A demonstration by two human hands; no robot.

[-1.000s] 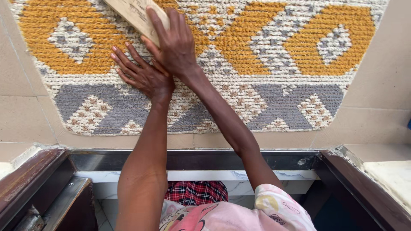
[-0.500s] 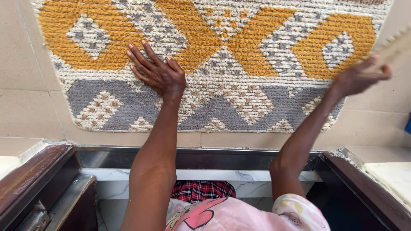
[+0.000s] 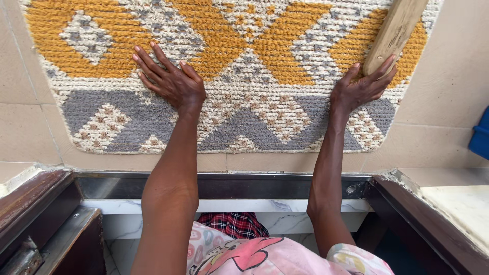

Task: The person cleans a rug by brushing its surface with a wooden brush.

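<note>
The left hand (image 3: 173,81) lies flat and open on a woven rug (image 3: 239,76), fingers spread wide, palm pressing the pile where the yellow zigzag meets the cream band. It holds nothing. Out beyond its fingertips the rug runs on to a grey-and-cream diamond; back toward the wrist lie the grey band and then the rug's near edge, with bare beige tile (image 3: 30,127) past it.

The right hand (image 3: 362,87) sits well apart from the left, near the rug's rounded right corner, fingers curled around the lower end of a pale wooden bat (image 3: 397,30). The bat slants up and away from the grip, over the yellow pile and out of the top of the view. Just outside this hand the rug's right edge ends and open tile begins, with a blue object (image 3: 481,133) farther out at the frame's border.

Behind both wrists, a dark metal and wood threshold (image 3: 229,186) crosses the view.
</note>
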